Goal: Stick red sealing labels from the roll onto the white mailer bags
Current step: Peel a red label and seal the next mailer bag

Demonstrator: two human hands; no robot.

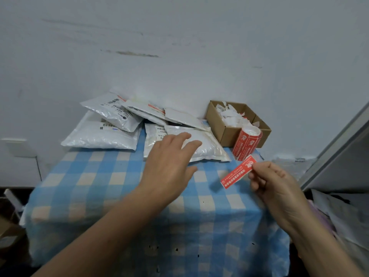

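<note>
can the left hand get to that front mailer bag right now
Probably yes: the open left hand hovers at the near edge of the front mailer bag, with nothing between them.

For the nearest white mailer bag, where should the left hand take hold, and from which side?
Likely the near edge of the nearest mailer bag, from the front with the left hand: it lies flat, its thin seam faces the person, and other bags overlap its far side.

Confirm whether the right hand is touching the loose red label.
Touching. The head view shows the right hand pinching the red label at its upper end, with thumb and fingertips overlapping the label's edge.
</note>
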